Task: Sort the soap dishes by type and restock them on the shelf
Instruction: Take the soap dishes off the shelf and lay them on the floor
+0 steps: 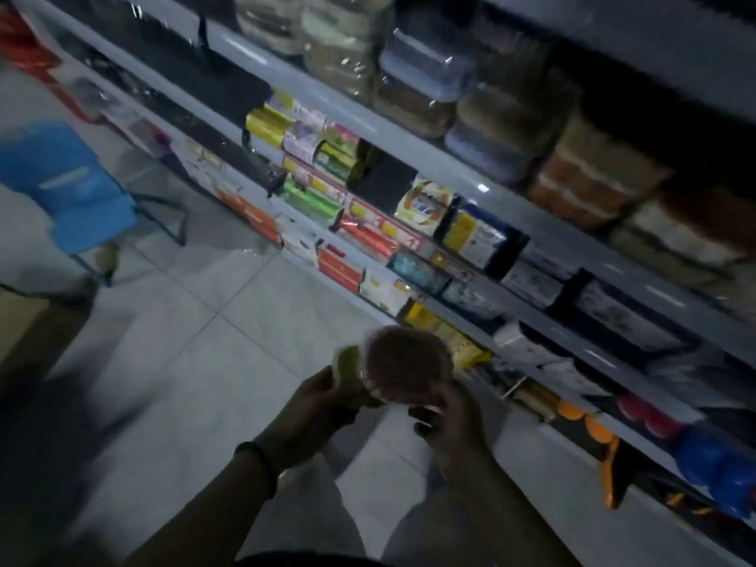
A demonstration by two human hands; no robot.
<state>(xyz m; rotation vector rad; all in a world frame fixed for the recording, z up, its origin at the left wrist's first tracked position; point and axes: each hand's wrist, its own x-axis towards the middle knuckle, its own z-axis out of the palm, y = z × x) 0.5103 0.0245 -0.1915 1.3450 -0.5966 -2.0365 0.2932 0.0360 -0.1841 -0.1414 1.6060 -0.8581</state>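
- Two hands at 6 o'clock: left hand holds a pale green soap dish, right hand grips a round brown soap dish. The dishes touch.
- One dark wristband, left wrist.
- Shelf from 11 to 4 o'clock, with packs; labels too blurry to read.
- One blue chair at 9 o'clock.

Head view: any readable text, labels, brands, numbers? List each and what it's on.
None can be read.
Shelf packages: printing is there, but too blurred and dim to read.
Brown soap dish: no lettering visible.
Green soap dish: no lettering visible.
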